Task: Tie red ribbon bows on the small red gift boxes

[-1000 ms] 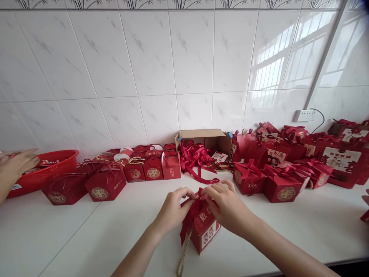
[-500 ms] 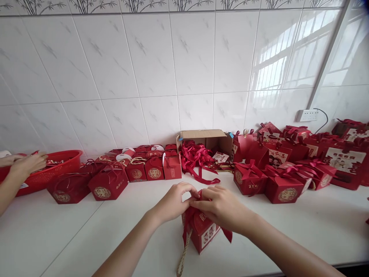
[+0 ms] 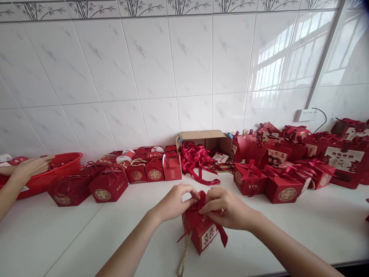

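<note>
A small red gift box (image 3: 199,239) stands on the white table in front of me, with a pale printed panel on its side. Red ribbon (image 3: 202,198) is looped on its top, and one tail hangs over the right side. My left hand (image 3: 180,202) pinches the ribbon between thumb and fingers from the left. From the right, my right hand (image 3: 227,207) has its fingers closed on the same ribbon; the fingertips are partly hidden. A twisted beige cord (image 3: 184,256) dangles from the box's left side onto the table.
Behind my hands lies an open cardboard box (image 3: 203,134) spilling red ribbons (image 3: 196,156). Red gift boxes (image 3: 108,184) line the left, and ribboned boxes (image 3: 284,188) and bags crowd the right. At far left, another person's hand (image 3: 33,167) is over a red basket (image 3: 67,163).
My right hand has shifted slightly right, off the box's top, and its fingers have curled in. More of the ribbon loop shows between my hands. The other person's hand has moved right.
</note>
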`<state>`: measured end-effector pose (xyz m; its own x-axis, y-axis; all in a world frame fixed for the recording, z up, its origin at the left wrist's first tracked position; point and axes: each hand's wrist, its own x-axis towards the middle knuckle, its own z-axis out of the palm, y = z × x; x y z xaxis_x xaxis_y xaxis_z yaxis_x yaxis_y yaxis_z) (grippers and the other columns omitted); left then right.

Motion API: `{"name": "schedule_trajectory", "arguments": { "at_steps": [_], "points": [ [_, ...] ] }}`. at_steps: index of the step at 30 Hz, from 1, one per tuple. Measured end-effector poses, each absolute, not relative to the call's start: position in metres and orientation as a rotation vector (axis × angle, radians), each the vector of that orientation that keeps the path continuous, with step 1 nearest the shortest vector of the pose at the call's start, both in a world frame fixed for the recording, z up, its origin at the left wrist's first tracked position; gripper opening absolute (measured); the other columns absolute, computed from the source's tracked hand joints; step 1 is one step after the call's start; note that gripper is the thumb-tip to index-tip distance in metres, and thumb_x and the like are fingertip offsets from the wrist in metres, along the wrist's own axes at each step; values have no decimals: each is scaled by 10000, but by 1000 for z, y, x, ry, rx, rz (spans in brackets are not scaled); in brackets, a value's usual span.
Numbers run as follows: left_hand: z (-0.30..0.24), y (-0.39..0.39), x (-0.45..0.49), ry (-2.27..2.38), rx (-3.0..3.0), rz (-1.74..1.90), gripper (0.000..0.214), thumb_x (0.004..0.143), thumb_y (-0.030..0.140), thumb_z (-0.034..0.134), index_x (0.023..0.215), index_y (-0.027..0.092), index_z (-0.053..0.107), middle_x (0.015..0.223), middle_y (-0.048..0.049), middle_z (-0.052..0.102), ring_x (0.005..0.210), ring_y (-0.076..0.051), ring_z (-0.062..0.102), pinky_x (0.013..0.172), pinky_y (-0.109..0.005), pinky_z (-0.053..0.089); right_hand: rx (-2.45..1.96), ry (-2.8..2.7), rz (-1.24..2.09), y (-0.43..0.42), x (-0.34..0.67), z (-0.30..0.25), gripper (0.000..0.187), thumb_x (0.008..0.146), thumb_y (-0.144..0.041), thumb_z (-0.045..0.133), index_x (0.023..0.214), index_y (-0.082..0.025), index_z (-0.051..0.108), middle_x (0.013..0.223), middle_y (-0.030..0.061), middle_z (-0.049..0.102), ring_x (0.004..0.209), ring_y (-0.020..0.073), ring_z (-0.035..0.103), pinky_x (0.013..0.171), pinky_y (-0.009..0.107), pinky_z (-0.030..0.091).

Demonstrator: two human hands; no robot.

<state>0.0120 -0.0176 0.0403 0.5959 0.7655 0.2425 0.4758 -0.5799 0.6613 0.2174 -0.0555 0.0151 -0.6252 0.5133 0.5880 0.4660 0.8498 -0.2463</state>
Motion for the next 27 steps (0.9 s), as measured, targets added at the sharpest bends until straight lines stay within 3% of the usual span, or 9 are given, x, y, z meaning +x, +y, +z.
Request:
{"name": "schedule_trajectory", "arguments": {
  "at_steps": [6, 10, 13, 19, 24, 27],
  "points": [
    [43, -18, 12, 955, 2331, 663, 110, 811, 248, 549, 798, 240, 659, 894, -18, 662, 906, -202, 594, 817, -315, 454, -701, -2409, 478, -51, 234, 28, 257, 725, -55, 596, 823, -247, 736, 1045, 58, 563, 958, 169, 563, 813, 297, 467],
    [47, -21, 13, 917, 2367, 684, 114, 813, 236, 542, 789, 242, 653, 875, -13, 664, 893, -202, 590, 801, -310, 454, -883, -2212, 604, -45, 230, 28, 340, 763, -65, 518, 1036, -238, 619, 1182, 59, 556, 1098, 193, 528, 857, 335, 470],
    [52, -23, 14, 908, 2422, 699, 121, 807, 216, 539, 779, 244, 653, 876, -12, 665, 893, -208, 582, 791, -313, 451, -908, -2205, 649, -40, 226, 25, 374, 798, -132, 530, 1153, -251, 534, 1150, 49, 607, 1038, 183, 568, 862, 347, 466],
    [56, -22, 15, 928, 2564, 631, 164, 778, 143, 530, 771, 248, 655, 846, -10, 673, 859, -204, 580, 793, -319, 441, -827, -2305, 399, -44, 225, 25, 196, 847, -119, 505, 987, -205, 612, 898, 38, 641, 815, 151, 568, 747, 278, 455],
    [56, -21, 14, 954, 2587, 618, 196, 768, 130, 500, 749, 252, 652, 834, -11, 677, 862, -212, 578, 791, -324, 441, -888, -2505, 53, -52, 224, 23, 435, 852, -49, 444, 1182, -280, 609, 862, 51, 585, 757, 162, 506, 681, 283, 406],
    [58, -22, 14, 1004, 2564, 628, 167, 779, 166, 510, 748, 250, 651, 838, -10, 679, 869, -216, 574, 792, -325, 440, -917, -2538, -25, -51, 223, 16, 516, 819, -27, 484, 1202, -351, 603, 824, 36, 535, 744, 160, 465, 682, 287, 392]
  ]
}}
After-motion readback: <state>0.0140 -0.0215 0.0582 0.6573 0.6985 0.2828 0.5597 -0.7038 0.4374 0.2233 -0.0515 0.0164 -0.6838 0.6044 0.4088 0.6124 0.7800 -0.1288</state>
